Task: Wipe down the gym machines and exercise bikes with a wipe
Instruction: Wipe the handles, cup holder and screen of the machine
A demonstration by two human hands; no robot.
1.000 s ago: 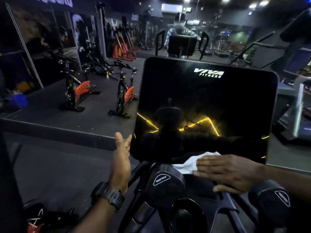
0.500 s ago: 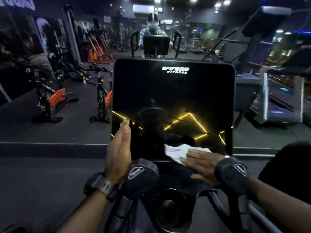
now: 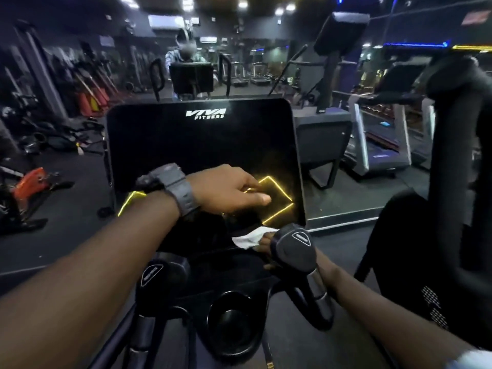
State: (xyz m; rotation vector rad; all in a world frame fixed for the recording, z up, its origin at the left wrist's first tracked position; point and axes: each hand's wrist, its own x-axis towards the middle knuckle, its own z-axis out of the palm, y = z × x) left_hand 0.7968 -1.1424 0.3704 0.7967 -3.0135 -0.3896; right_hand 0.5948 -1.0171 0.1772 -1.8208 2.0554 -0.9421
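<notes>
Your left hand (image 3: 229, 190) reaches across the screen (image 3: 202, 145), fingers loosely curled, holding nothing. Your right hand (image 3: 266, 245), mostly hidden behind a handlebar grip (image 3: 292, 247), holds the wipe (image 3: 249, 238) at the screen's bottom edge.

right hand (image 3: 263, 245) mostly hidden behind handlebar pad (image 3: 294, 249), wipe (image 3: 249, 238) partly covered

- Left hand (image 3: 229, 189), watch (image 3: 174, 189) on its wrist, reaches across the dark screen (image 3: 202, 155), fingers curled.
- At 5 o'clock from it, right hand (image 3: 266, 245), mostly hidden behind a handle pad (image 3: 292, 247), holds a white wipe (image 3: 249, 238) at the screen's lower edge.
</notes>
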